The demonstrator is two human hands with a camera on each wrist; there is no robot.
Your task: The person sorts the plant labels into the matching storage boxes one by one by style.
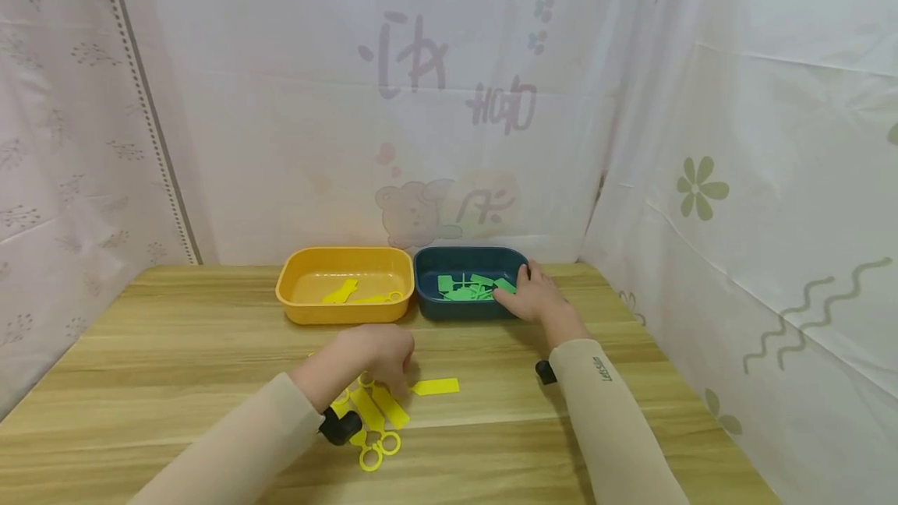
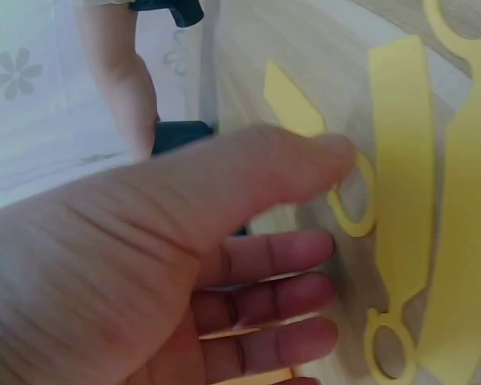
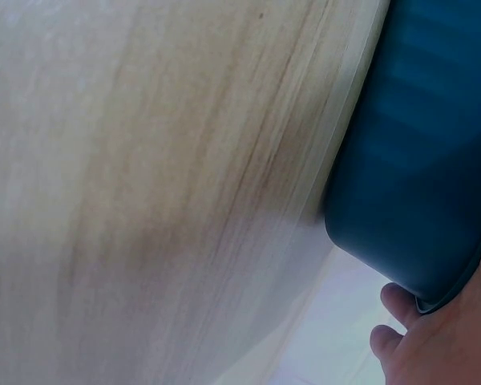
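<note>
My left hand (image 1: pixel 382 353) is low over a group of flat yellow tags (image 1: pixel 367 409) with ring ends on the table. In the left wrist view, its thumb reaches over the ring of one yellow tag (image 2: pixel 293 103), apart from the other fingers (image 2: pixel 284 253). My right hand (image 1: pixel 536 298) lies over the right end of a dark blue bin (image 1: pixel 435 310), thumb and fingers spread. Green tags (image 1: pixel 466 292) lie inside that bin, one close to the thumb. The right wrist view shows two fingertips (image 3: pixel 397 303) past the rim; the thumb is hidden there.
A yellow bin (image 1: pixel 302 314) with a few yellow tags (image 1: pixel 342 291) stands left of the dark blue one, side by side. Both are near the far edge of the wooden table (image 1: pixel 175 357). Patterned white curtains (image 1: pixel 281 100) hang behind and on both sides.
</note>
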